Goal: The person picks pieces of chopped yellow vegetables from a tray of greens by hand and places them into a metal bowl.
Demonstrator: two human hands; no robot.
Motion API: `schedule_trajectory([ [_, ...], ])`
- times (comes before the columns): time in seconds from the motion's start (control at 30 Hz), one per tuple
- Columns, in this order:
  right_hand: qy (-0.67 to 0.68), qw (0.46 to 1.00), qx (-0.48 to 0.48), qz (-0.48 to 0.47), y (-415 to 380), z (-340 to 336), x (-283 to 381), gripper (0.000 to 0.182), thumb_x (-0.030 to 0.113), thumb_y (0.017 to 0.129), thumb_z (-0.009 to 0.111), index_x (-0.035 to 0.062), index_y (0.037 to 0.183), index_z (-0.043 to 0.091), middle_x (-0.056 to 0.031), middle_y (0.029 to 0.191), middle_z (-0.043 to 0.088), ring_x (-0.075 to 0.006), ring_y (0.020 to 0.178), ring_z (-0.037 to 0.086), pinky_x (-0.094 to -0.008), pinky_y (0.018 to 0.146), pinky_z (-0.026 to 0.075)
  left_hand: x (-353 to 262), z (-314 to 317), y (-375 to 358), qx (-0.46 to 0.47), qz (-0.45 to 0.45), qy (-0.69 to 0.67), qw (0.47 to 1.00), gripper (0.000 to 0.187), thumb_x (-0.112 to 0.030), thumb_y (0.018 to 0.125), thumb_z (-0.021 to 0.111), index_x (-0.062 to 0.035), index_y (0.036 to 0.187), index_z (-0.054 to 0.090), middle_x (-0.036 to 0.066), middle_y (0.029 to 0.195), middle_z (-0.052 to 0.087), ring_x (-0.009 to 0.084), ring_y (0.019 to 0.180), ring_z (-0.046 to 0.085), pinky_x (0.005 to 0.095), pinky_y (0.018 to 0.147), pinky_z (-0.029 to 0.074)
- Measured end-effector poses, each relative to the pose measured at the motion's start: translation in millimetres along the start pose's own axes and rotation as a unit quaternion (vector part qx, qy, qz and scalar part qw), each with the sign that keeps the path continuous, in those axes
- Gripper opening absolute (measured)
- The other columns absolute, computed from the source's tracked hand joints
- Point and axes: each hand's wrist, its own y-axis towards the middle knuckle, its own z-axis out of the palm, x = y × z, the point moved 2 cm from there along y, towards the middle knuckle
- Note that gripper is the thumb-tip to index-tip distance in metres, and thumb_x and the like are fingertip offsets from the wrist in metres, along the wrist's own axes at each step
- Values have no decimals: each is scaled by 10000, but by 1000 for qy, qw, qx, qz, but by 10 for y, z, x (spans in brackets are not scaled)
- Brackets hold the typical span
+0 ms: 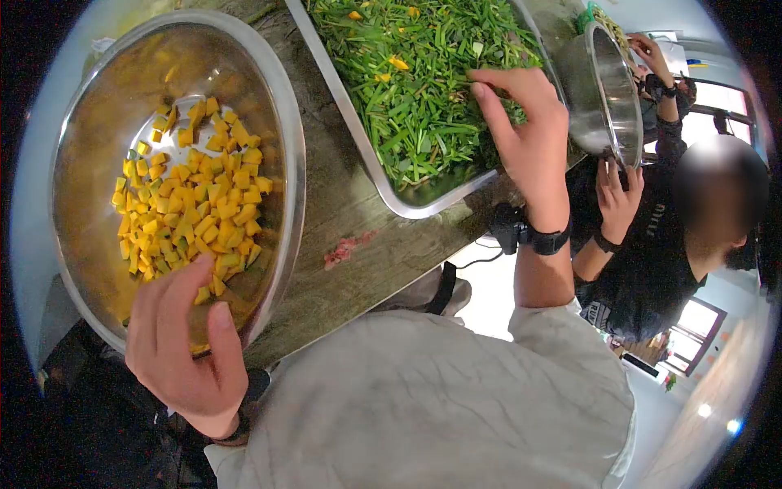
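Observation:
A large steel bowl [289, 122] holds many diced yellow pumpkin cubes [191, 200] with bits of green skin. My left hand [183, 338] reaches over its near rim, thumb and forefinger apart, fingertips close to the lowest cubes. To the right, a rectangular metal tray [415, 208] is filled with chopped green stalks and leaves [407, 98], with a few yellow pieces on top. My right hand [529, 130] is over these greens with thumb and forefinger pinched together; whatever is between the tips is too small to make out.
Small reddish scraps [349, 248] lie on the wooden table [326, 196] between bowl and tray. Beyond the tray, a person in black [643, 269] has a hand [617, 196] at a tilted steel bowl [599, 94] and another hand raised above it.

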Motion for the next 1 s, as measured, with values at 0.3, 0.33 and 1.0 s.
schedule_trajectory([
  [0.3,141,981,126,43,38,72,35,145,144,958,762,1,928,766,-127,931,725,-307,897,676,-396,795,524,31,4,-19,-2,3,3,1000,281,-117,922,673,27,1159,720,189,1088,759,403,961,717,450,881,570],
  [0.33,164,978,122,46,19,56,22,175,161,951,771,-1,886,758,-132,943,736,-327,894,681,-414,782,534,30,-2,-15,-2,9,4,1000,285,-116,923,673,28,1165,717,188,1091,760,402,963,718,449,883,570],
  [1.0,67,982,174,-3,-29,-68,27,261,43,825,826,40,1082,779,-126,1026,650,-316,1015,645,-383,917,514,33,-14,-18,12,12,5,1000,294,-117,936,664,30,1187,709,192,1079,756,397,935,716,448,860,571],
])
